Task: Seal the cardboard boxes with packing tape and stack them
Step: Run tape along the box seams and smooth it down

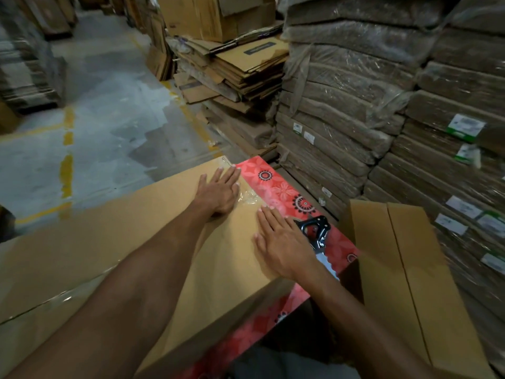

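Head view: one cardboard box (114, 242) lies flat on the red flowered worktop (276, 187).
Left hand (218, 194): flat, fingers spread, grasping nothing; it presses beside the clear tape (247, 196), probably to stick it down.
Right hand (284, 242): also flat and unclenched, steadying the box's right edge.
Tape dispenser (317, 233): put aside, just beside the right hand.
Second box (404, 269): on the right, seam seemingly untaped.

Counted here: two boxes, two hands.
One cardboard box (136, 242) under both flat hands (218, 192), another box (396, 269) alongside, one tape dispenser (318, 233).
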The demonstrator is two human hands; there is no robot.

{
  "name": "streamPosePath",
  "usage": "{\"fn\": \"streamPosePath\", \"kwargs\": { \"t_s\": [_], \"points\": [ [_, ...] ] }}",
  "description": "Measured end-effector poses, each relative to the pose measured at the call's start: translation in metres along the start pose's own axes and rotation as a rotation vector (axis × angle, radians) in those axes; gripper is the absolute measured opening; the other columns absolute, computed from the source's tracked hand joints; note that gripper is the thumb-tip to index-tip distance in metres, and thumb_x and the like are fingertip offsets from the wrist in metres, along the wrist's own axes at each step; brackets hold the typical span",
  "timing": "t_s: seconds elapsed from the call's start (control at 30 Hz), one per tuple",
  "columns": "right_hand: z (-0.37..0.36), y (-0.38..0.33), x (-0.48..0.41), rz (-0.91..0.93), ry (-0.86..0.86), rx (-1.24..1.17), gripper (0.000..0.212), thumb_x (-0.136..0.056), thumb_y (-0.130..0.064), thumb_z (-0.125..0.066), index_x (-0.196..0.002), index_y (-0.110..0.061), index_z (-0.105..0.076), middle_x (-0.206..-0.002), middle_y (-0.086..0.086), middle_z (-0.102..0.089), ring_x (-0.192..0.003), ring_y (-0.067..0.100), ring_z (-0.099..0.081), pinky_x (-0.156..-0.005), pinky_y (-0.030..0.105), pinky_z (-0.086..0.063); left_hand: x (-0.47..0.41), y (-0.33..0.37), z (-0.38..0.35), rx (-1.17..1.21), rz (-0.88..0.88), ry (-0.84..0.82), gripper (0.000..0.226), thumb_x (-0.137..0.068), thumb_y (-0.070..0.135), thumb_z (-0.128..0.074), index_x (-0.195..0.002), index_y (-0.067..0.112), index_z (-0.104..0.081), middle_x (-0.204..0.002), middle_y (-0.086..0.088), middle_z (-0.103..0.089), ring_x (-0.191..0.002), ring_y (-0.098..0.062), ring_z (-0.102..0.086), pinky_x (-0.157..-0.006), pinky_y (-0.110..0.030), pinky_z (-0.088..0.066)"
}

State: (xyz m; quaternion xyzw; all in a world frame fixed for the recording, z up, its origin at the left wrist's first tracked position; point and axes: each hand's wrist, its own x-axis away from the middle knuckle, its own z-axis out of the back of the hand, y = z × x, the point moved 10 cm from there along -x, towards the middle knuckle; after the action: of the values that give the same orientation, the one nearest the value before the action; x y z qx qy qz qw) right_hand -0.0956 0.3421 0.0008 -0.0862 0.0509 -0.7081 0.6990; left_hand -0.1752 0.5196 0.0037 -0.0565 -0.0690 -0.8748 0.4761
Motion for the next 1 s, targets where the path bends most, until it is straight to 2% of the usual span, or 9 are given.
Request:
{"fn": "streamPosePath", "kwargs": {
  "t_s": [0.1, 0.17, 0.27, 0.4, 0.6, 0.8, 0.9, 1.0],
  "points": [
    [0.000, 0.003, 0.006, -0.022, 0.014, -0.035, 0.065, -0.104, -0.048, -0.011, -0.161, -0.018, -0.001, -0.169, -0.003, 0.003, -0.155, 0.013, 0.005, -0.126, 0.039, -0.001, 0.012, 0.016, -0.003, 0.029, 0.009, 0.020, 0.057, -0.107, 0.039, -0.010, -0.160, 0.025, 0.005, -0.167, 0.005, 0.007, -0.154, -0.026, 0.003, -0.122, -0.055, -0.005],
    [0.001, 0.002, 0.005, -0.015, 0.015, -0.049, 0.064, -0.106, -0.047, -0.014, -0.161, -0.018, -0.001, -0.169, -0.003, 0.004, -0.155, 0.012, 0.007, -0.126, 0.039, 0.001, 0.030, 0.039, -0.008, 0.044, -0.054, 0.038, 0.057, -0.108, 0.039, -0.012, -0.160, 0.025, 0.005, -0.168, 0.002, 0.007, -0.154, -0.027, 0.006, -0.123, -0.053, -0.003],
    [0.000, 0.003, 0.004, 0.014, 0.016, -0.036, 0.064, -0.106, -0.047, -0.015, -0.161, -0.017, -0.001, -0.169, -0.001, 0.003, -0.155, 0.012, 0.007, -0.127, 0.040, -0.001, 0.065, 0.062, -0.017, 0.057, -0.161, 0.096, 0.056, -0.108, 0.040, -0.013, -0.160, 0.026, 0.003, -0.167, 0.006, 0.006, -0.154, -0.022, 0.007, -0.124, -0.047, -0.002],
    [0.003, 0.000, 0.009, 0.056, 0.019, -0.045, 0.065, -0.106, -0.046, -0.017, -0.161, -0.013, -0.007, -0.169, 0.003, -0.002, -0.156, 0.015, 0.003, -0.127, 0.038, -0.003, 0.090, 0.060, -0.024, 0.069, -0.158, 0.138, 0.055, -0.108, 0.041, -0.014, -0.160, 0.030, -0.001, -0.167, 0.010, 0.003, -0.154, -0.014, 0.003, -0.124, -0.045, -0.004],
    [0.003, 0.007, 0.072, -0.034, 0.215, -0.068, 0.062, -0.105, -0.044, -0.013, -0.160, -0.014, -0.018, -0.168, 0.005, -0.017, -0.156, 0.017, -0.007, -0.127, 0.041, -0.003, 0.092, 0.061, -0.023, 0.050, -0.112, 0.103, 0.055, -0.107, 0.045, -0.012, -0.159, 0.034, 0.002, -0.167, 0.012, 0.005, -0.154, -0.014, 0.001, -0.124, -0.047, -0.005],
    [-0.025, 0.016, 0.114, -0.244, 0.311, -0.278, 0.065, -0.105, -0.050, -0.010, -0.160, -0.016, 0.001, -0.169, 0.002, 0.007, -0.155, 0.015, 0.012, -0.127, 0.041, -0.007, 0.099, 0.057, -0.027, 0.064, 0.021, 0.050, 0.060, -0.107, 0.048, -0.011, -0.160, 0.026, 0.005, -0.167, 0.002, 0.010, -0.154, -0.022, 0.007, -0.123, -0.048, -0.001],
    [-0.030, 0.006, 0.119, -0.342, 0.333, -0.482, 0.073, -0.105, -0.050, -0.018, -0.159, -0.011, 0.012, -0.166, 0.005, 0.021, -0.153, 0.018, 0.018, -0.127, 0.039, -0.006, 0.120, 0.046, -0.030, 0.108, 0.044, 0.049, 0.067, -0.104, 0.056, -0.012, -0.160, 0.024, 0.005, -0.167, 0.001, 0.011, -0.154, -0.021, 0.009, -0.124, -0.047, 0.002],
    [-0.039, -0.013, 0.128, -0.354, 0.304, -0.648, 0.087, -0.101, -0.058, -0.027, -0.156, -0.012, 0.021, -0.162, 0.006, 0.031, -0.150, 0.018, 0.024, -0.124, 0.035, -0.001, 0.151, 0.020, -0.032, 0.108, 0.056, 0.083, 0.070, -0.101, 0.063, -0.011, -0.160, 0.028, 0.003, -0.166, 0.006, 0.009, -0.154, -0.018, 0.008, -0.124, -0.046, 0.001]
  ]
}}
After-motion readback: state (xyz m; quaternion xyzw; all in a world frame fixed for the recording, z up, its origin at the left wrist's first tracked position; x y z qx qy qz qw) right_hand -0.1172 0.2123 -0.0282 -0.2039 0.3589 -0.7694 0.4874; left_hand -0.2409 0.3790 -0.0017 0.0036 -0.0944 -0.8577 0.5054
